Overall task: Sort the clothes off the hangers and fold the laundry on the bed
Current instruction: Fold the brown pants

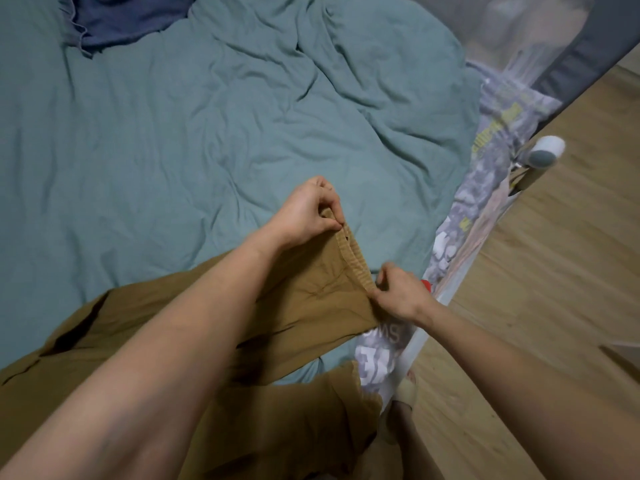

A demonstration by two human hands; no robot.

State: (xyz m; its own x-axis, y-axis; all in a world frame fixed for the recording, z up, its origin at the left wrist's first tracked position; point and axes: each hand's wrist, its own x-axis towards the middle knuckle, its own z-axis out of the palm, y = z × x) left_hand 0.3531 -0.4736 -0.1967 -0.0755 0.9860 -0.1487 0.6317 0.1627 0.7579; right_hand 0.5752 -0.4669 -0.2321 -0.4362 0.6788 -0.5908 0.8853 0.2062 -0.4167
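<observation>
I have both hands on the waistband of the tan trousers [214,327]: my left hand [304,211] pinches the far end, fingers curled tight on the hem, and my right hand [398,292] pinches the near end by the bed's edge. Holding the two ends apart pulls the band straight, so I judge the legs can be laid flat for folding. The trousers lie across the bed [173,140], legs trailing toward me. The band is ribbed and elastic, the cloth soft and matte. The teal sheet beneath is rumpled; a dark blue garment [128,19] lies at the far side.
</observation>
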